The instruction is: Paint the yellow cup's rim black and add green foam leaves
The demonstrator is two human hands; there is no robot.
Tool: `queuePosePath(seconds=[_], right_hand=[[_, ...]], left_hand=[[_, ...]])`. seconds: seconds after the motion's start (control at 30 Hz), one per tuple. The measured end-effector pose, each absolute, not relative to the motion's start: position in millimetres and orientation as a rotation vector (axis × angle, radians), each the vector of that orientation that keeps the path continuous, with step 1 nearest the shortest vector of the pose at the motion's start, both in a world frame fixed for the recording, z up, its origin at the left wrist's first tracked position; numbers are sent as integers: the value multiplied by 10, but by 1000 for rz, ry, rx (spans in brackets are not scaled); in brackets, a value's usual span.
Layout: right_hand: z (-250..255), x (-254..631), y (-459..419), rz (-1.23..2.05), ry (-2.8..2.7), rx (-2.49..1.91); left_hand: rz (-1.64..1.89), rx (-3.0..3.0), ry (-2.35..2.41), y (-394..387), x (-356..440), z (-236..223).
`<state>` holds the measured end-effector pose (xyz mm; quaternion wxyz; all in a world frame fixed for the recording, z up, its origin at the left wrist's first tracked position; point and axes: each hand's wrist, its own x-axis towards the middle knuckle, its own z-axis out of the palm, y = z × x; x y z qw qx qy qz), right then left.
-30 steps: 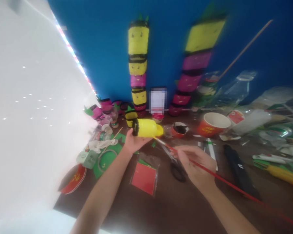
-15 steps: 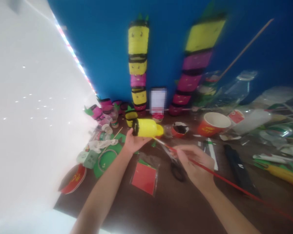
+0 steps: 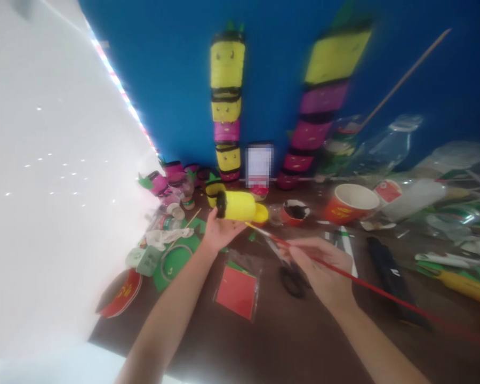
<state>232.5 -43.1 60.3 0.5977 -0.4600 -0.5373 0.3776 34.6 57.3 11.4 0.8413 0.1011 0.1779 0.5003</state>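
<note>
My left hand (image 3: pixel 221 232) holds a yellow-painted container (image 3: pixel 240 206) with a black band at its left end, lying on its side above the table. Its shape suggests a cut bottle. A small yellow cup (image 3: pixel 261 213) shows just behind its right end. In my right hand (image 3: pixel 320 261) is a long red-handled paintbrush (image 3: pixel 280 241), pinched near the front. The brush's yellow-coated tip is close under the container's lower side; I cannot tell whether they touch. Black-handled scissors (image 3: pixel 292 282) lie under the right hand.
Stacks of yellow and purple painted containers (image 3: pixel 227 64) stand against the blue wall. A red paper cup (image 3: pixel 350 205), a small cup with dark paint (image 3: pixel 296 212) and clear bottles (image 3: pixel 400 138) are to the right. A red paper packet (image 3: pixel 237 292) lies in front, green scraps (image 3: pixel 176 262) at left.
The brush tip has moved slightly left along the container's underside. The container has shifted up a little in my left hand.
</note>
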Motion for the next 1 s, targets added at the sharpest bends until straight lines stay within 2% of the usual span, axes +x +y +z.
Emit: queuePosePath(seconds=[1.0], right_hand=[[601,2311,-419,823,-1106,-1119]], left_hand=[[1006,241,370,516,361,202]])
